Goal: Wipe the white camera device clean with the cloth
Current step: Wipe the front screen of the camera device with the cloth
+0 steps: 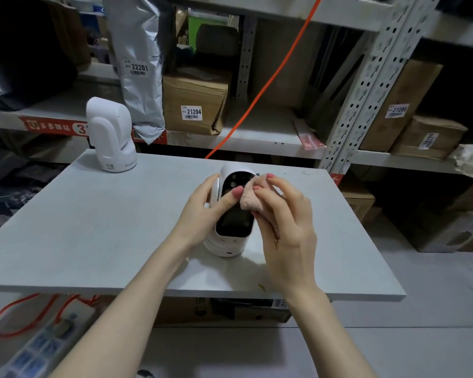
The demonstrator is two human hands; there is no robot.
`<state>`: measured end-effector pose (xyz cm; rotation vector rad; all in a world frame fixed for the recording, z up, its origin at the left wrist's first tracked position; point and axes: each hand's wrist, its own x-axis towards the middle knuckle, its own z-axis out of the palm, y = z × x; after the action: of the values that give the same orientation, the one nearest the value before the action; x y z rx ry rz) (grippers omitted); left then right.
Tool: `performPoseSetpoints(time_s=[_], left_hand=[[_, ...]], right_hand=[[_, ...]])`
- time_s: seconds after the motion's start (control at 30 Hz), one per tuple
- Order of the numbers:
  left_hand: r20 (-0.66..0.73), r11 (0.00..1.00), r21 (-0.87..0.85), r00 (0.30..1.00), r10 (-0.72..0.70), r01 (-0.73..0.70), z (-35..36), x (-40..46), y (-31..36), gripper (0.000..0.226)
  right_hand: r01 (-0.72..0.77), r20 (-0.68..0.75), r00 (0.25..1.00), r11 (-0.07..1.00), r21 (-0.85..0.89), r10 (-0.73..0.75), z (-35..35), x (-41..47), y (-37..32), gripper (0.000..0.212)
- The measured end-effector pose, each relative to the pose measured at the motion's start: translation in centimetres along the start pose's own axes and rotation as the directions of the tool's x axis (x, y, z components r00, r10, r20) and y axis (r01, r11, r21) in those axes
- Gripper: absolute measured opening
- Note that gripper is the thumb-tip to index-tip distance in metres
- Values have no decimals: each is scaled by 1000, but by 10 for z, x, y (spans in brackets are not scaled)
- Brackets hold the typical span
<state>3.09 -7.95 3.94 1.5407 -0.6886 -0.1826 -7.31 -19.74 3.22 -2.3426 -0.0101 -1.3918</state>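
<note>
Both forearms reach forward over the grey table [93, 227]. Her right hand [284, 225] bunches a pink cloth [250, 196] in curled fingers, pressing it against the camera [234, 222] front. Her left hand [205, 205] clasps the camera's side, thumb across its dark face. It stands mid-table; a second camera [111, 135] stands at the far left corner.

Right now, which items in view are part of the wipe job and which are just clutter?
In use:
white camera device, steadied by left hand
pink cloth, bunched in right hand

Lying about:
second white device
cardboard box
grey mailer bag
orange cable
power strip
</note>
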Motion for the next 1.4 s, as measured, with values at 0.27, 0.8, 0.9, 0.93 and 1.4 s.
performPoseSetpoints(time_s=[0.27,0.8,0.9,0.93,1.4], left_hand=[[19,983,-164,997,-75,77,-1,-1,0,50],[9,997,-83,1000,-10,11,-2,0,1,49],[28,997,-69,999,-17,19,-4,-1,2,57],[35,997,-73,999,-17,20,-5,-1,2,58],[134,993,-105,990,-42,56,-9,1,8,61]], right_hand=[[19,86,996,1000,-16,-17,14,-6,-5,37],[-135,51,991,964,231,126,8,-1,-18,25],[-22,-28,999,1000,18,23,11,12,-17,30],[-29,-31,999,1000,10,29,12,13,-17,30],[28,-46,998,998,-56,-30,8,0,-12,28]])
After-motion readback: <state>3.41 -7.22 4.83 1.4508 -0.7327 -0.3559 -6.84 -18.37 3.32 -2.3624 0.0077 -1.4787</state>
